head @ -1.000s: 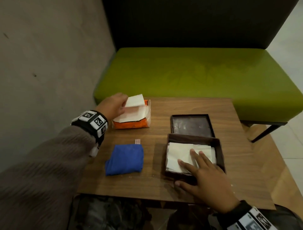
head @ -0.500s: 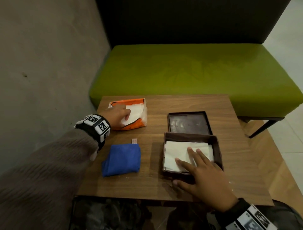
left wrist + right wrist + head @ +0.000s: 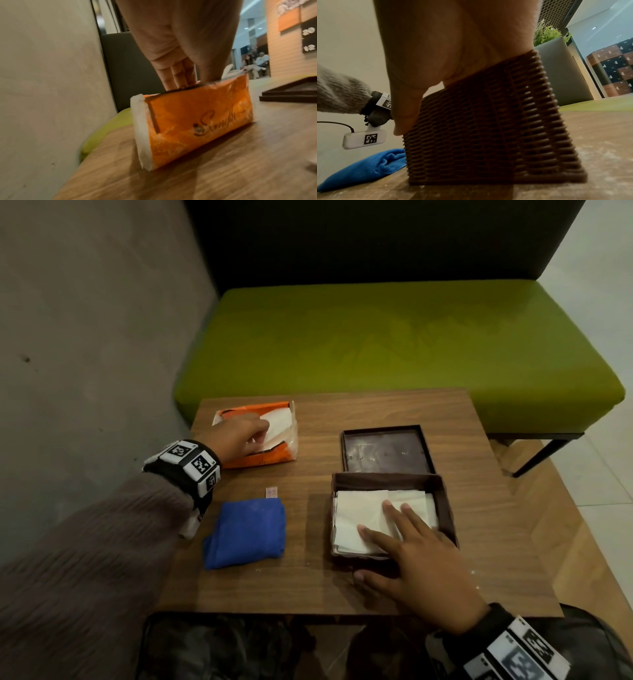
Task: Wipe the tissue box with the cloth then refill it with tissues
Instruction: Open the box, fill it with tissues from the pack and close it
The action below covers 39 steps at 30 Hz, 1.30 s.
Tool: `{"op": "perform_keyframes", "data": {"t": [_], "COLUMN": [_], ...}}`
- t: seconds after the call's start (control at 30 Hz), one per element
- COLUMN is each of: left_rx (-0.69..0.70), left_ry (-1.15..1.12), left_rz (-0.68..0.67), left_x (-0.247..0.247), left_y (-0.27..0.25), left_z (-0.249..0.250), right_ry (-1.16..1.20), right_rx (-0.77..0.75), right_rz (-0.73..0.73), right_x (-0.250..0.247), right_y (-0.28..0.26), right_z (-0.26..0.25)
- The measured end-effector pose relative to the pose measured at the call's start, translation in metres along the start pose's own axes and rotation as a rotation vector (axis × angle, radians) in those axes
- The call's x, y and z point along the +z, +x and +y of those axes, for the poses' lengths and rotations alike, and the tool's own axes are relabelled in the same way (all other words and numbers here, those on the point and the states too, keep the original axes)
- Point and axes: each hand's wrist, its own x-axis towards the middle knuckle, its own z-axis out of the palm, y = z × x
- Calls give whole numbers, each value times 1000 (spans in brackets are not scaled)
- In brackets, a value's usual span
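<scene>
The brown woven tissue box [image 3: 444,510] [image 3: 488,128] stands open on the table with white tissues [image 3: 359,508] stacked inside. My right hand [image 3: 411,546] [image 3: 445,54] lies flat on those tissues, fingers straight, thumb against the box's outer front wall. The box lid [image 3: 385,450] [image 3: 291,93] lies upside down just behind it. At the far left sits an orange tissue pack [image 3: 270,455] [image 3: 197,121]. My left hand [image 3: 239,436] [image 3: 181,81] has its fingers pushed into the pack's top opening, pinching the tissues there. The folded blue cloth [image 3: 245,530] [image 3: 368,170] lies untouched between the hands.
A small paper label [image 3: 270,492] lies just behind the cloth. The wooden table [image 3: 496,542] is small, with a grey wall close on the left and a green bench [image 3: 394,344] right behind it.
My left hand, which held a tissue raised over the orange pack, has come down and dug its fingers into the pack's opening. The right hand stays flat on the tissues in the box.
</scene>
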Motion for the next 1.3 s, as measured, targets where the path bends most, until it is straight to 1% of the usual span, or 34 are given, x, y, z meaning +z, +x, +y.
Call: {"op": "perform_keyframes", "data": {"t": [0.1, 0.17, 0.2, 0.27, 0.37, 0.5, 0.6, 0.67, 0.8, 0.87, 0.97, 1.03, 1.1, 1.13, 1.2, 1.27, 1.3], "left_rx": [-93, -159, -162, -150, -179, -146, -138, -149, -219, -220, -261, -313, -352, -373, -436, -501, -519], "left_ry": [97, 135, 156, 173, 154, 220, 264, 237, 127, 81, 84, 45, -29, -67, -171, -360, -498], "left_rz": [-80, -190, -215, -200, -156, -283, -279, -226, -65, 17, 194, 300, 385, 432, 534, 613, 642], "left_x": [10, 11, 11, 11, 10, 0, -2, -2, -9, -15, -25, -32, -40, -47, -60, -73, -78], "left_y": [2, 6, 9, 13, 14, 24, 27, 25, 19, 14, 8, 4, -1, -4, -11, -22, -29], "left_z": [1, 2, 4, 8, 8, 8, 3, 1, -6, -4, 4, 6, 9, 13, 22, 33, 38], "right_ry": [5, 3, 2, 6, 15, 17, 12, 0, -16, -27, -11, 16, 38, 23, 47, 56, 58], "right_rx": [-9, -12, -11, -10, -10, -8, -16, -16, -21, -30, -14, -42, -59, -87, -81, -71, -65], "right_rz": [7, 11, 12, 13, 7, 0, -14, -18, -8, -16, -66, -30, 18, 10, -74, -73, -86], "right_x": [1, 1, 1, 0, -1, -2, -1, -1, -1, -2, -4, -7, -6, -5, -8, -12, -11], "right_y": [0, 1, 0, 0, 0, 0, 0, 0, 0, 0, -2, -2, -2, -2, -5, -5, -5], "right_z": [1, 0, 1, 0, -1, -1, -1, -1, 0, -1, -1, -1, -1, 0, 2, 1, 0]}}
